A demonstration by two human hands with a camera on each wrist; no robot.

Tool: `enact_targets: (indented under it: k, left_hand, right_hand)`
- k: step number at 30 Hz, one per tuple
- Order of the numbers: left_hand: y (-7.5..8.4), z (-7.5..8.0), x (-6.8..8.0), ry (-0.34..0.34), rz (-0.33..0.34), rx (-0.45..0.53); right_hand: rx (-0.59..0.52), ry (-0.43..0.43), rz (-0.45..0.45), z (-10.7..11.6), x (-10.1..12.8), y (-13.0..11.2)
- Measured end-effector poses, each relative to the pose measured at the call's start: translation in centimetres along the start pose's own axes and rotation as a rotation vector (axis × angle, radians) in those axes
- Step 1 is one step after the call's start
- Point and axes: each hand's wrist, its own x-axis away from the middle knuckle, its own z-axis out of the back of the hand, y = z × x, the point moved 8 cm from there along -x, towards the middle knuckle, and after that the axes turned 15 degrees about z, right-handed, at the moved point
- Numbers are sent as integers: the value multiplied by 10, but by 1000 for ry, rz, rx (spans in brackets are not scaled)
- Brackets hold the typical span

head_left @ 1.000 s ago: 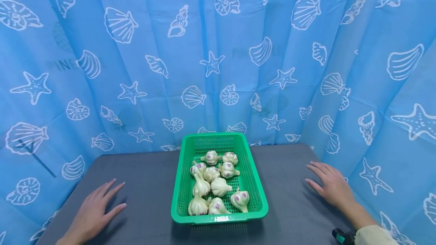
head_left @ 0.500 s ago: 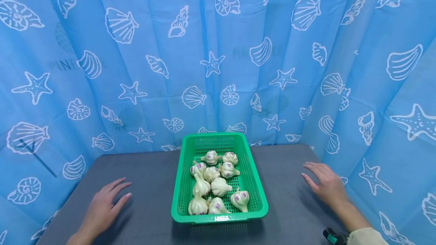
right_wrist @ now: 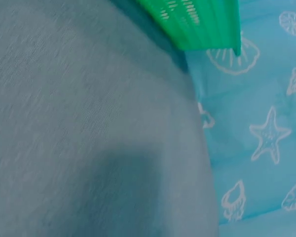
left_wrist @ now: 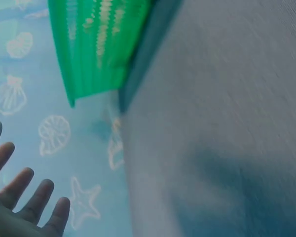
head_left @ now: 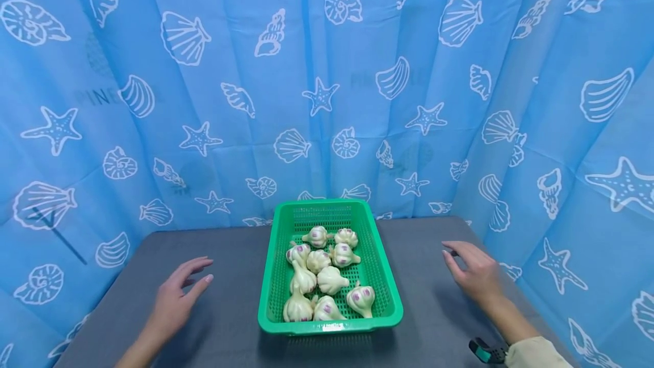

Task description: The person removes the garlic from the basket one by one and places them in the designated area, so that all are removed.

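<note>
a green perforated plastic basket [head_left: 327, 268] stands in the middle of a dark grey cloth-covered table [head_left: 230, 322], its long side running away from the person, its far end close to a blue curtain printed with white shells and starfish [head_left: 327, 84] that hangs behind the table and wraps round both sides. inside the basket lie pale cream garlic bulbs with purple patches [head_left: 323, 277], about nine of them, heaped loosely along the middle; some touch each other, several lie on their sides with stalks pointing different ways.

the left hand [head_left: 176, 294] is over the table to the left of the basket, near it but not touching it. its fingers are spread and gently bent, holding nothing; whether the fingertips touch the cloth cannot be told. in the left wrist view the left hand's fingers [left_wrist: 37, 202] show at the lower left corner, apart from one another, with a blurred green basket wall [left_wrist: 98, 44] further off at the top.

the right hand [head_left: 472, 271] is over the table to the right of the basket, also near it and clear of its rim. its fingers are relaxed and slightly curved, with nothing in them. a pale sleeve cuff [head_left: 531, 352] and a small dark and teal strap piece [head_left: 482, 351] sit at that wrist. the right wrist view is blurred and shows only table cloth, curtain and a corner of the basket, not the hand.
</note>
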Motion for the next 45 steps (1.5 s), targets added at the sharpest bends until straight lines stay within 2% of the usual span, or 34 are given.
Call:
enact_targets:
  k: [6, 18, 26, 35, 40, 45]
  left_hand:
    - [16, -7, 2, -1, 16, 97]
    - [32, -27, 9, 60, -23, 309]
    - [37, -45, 13, -3, -36, 477]
    - [38, -67, 21, -81, -50, 517]
    - [36, -78, 25, -137, 19, 552]
    - [31, -90, 26, -177, 111, 610]
  right_hand:
    - [4, 29, 55, -5, -17, -12]
    - [-76, 56, 61, -21, -43, -24]
    - [-182, 78, 47, -33, -64, -32]
    - [-291, 28, -1, -54, -82, -35]
    - [-349, -30, -48, -65, -91, -37]
    - [-424, -162, -101, -83, -100, -43]
